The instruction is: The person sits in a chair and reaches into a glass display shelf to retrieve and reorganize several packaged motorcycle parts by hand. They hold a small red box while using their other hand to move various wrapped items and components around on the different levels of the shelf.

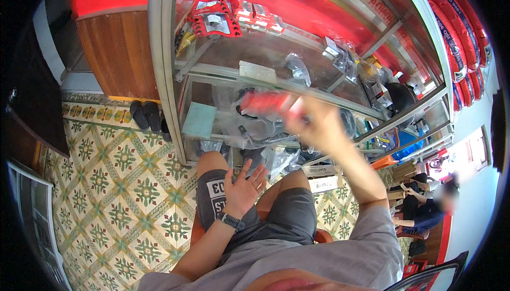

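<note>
My right hand (317,122) is raised in front of the glass display cabinet, its fingers closed on one end of a red-and-white packet (263,103). Motion smears both the hand and the packet, so the packet's contents cannot be made out. Above my lap, my left hand (244,189) is open and holds nothing, palm up with fingers spread. On the cabinet's upper shelf lie a red-and-black carded pack (215,21) and several similar red-and-white packets (257,15). Clear plastic bags with dark parts (249,131) sit on the shelf behind the packet.
The metal-framed cabinet (166,68) stands close before my knees. Its shelves also hold a pale-blue sheet (200,120) and a bagged part (297,69). Dark slippers (144,114) rest on the tiled floor at left. Red sacks (451,30) are stacked at right; a person (425,208) sits beyond.
</note>
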{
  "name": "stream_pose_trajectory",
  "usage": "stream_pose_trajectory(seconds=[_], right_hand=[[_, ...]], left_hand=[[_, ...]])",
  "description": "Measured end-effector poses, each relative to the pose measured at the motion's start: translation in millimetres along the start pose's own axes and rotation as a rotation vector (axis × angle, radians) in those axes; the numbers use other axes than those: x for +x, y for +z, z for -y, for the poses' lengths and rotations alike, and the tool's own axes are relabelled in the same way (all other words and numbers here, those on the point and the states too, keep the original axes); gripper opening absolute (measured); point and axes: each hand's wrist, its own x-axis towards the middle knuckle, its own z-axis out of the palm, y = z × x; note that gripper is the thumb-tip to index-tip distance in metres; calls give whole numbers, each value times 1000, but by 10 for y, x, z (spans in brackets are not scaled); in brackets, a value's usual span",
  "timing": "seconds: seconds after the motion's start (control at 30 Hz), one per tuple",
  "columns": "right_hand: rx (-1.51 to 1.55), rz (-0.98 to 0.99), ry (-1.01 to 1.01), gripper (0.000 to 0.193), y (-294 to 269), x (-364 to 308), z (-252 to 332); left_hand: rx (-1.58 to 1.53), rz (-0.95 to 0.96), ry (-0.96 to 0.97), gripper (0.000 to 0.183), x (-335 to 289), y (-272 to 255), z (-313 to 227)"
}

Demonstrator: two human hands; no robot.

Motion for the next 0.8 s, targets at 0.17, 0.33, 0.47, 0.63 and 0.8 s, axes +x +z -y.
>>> stream_pose_trajectory(seconds=[0.17, 0.33, 0.47, 0.63, 0.8], right_hand=[[-487, -219, 61, 37, -468, 814, -1299], [-529, -248, 181, 50, 31, 1297, -2234], [-229, -42, 482, 66, 505, 1928, -2135], [-288, -63, 665, 79, 874, 2252, -2183], [-270, 7, 745, 84, 837, 2290, -2128]], left_hand=[[51, -78, -20, 49, 92, -143, 40], [81, -240, -9, 41, 102, -80, 58], [86, -260, -25, 39, 131, -168, 65], [119, -246, -29, 36, 119, -220, 83], [122, -262, -37, 35, 109, -245, 52]])
